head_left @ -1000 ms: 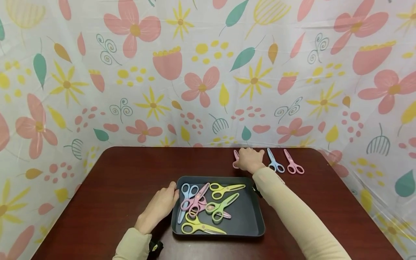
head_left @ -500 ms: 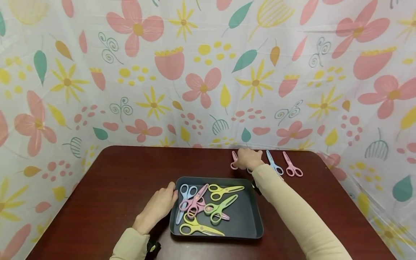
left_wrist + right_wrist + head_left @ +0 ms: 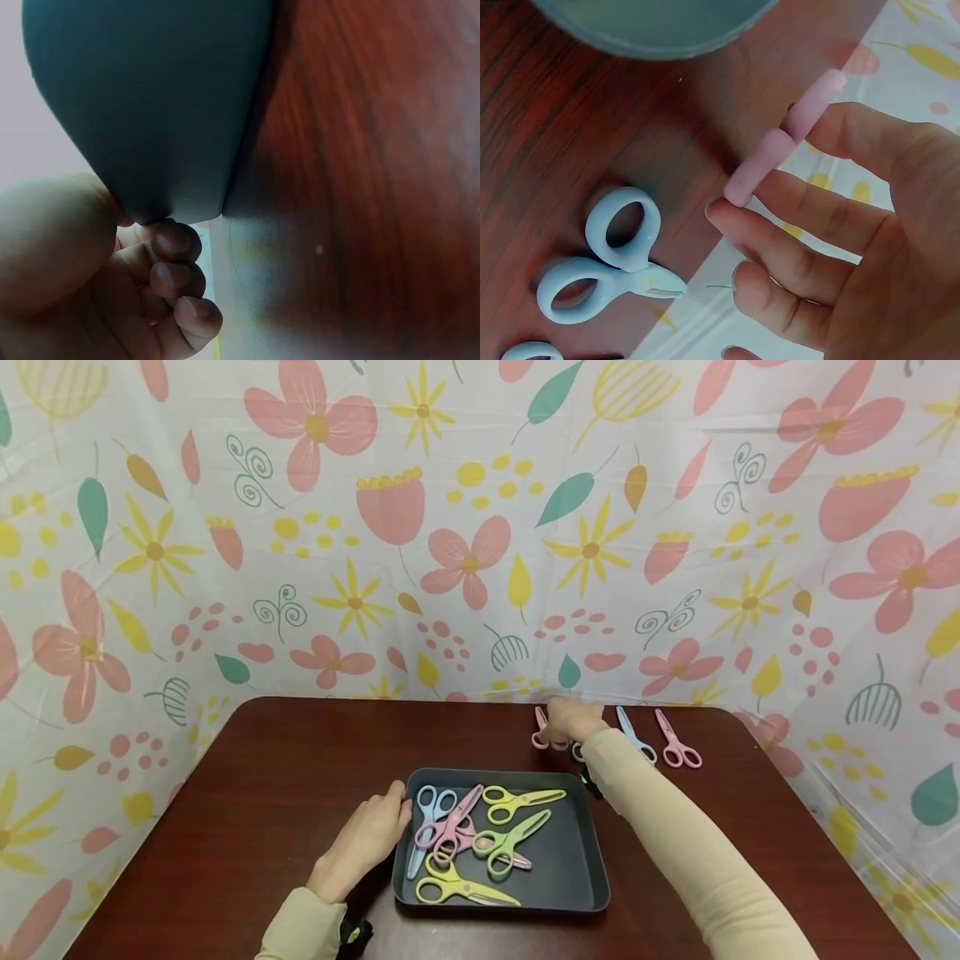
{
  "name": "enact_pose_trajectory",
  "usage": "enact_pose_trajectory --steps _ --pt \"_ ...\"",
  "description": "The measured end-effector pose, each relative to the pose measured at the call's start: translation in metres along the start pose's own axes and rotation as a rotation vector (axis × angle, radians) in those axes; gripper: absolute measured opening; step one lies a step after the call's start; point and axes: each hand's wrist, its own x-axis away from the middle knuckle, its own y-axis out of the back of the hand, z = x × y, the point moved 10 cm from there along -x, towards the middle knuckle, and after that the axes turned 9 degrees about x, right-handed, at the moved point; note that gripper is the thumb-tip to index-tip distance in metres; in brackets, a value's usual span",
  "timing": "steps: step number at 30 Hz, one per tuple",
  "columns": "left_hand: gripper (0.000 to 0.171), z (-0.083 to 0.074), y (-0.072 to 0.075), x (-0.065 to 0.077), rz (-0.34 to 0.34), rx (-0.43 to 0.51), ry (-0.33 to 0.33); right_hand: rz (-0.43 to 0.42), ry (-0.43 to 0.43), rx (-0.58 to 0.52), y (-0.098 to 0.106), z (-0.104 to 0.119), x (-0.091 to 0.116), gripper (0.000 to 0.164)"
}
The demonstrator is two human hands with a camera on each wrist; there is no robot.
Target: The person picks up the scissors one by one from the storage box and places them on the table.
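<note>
My right hand, at the far side of the table, pinches a pair of pink scissors by the handle loops. In the right wrist view the loops stand edge-on between thumb and fingers; the blades are hidden there. Just beside this hand lies a pair of blue scissors, mostly covered by the hand in the head view. My left hand holds the left wall of a dark grey tray, its fingers curled at the far corner. In the tray lie blue scissors, pink scissors, yellow scissors and green scissors.
Farther right along the back edge lie another pair of blue scissors and another pair of pink scissors. The dark red-brown table ends at a flower-printed curtain behind it.
My right hand has shifted slightly, and the handle of the pink scissors now shows below its fingers. The left hand stays on the tray, which keeps its place.
</note>
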Motion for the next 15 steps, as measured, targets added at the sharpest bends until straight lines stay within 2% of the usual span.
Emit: enact_pose_trajectory --steps 10,15 --pt "0.012 -0.001 -0.001 -0.001 0.001 0.01 0.002 -0.021 -0.008 -0.016 -0.007 0.001 -0.005 0.032" --pt "0.012 0.0 -0.002 0.0 0.006 0.017 0.014 -0.016 -0.008 0.018 -0.012 0.004 -0.006 0.033"
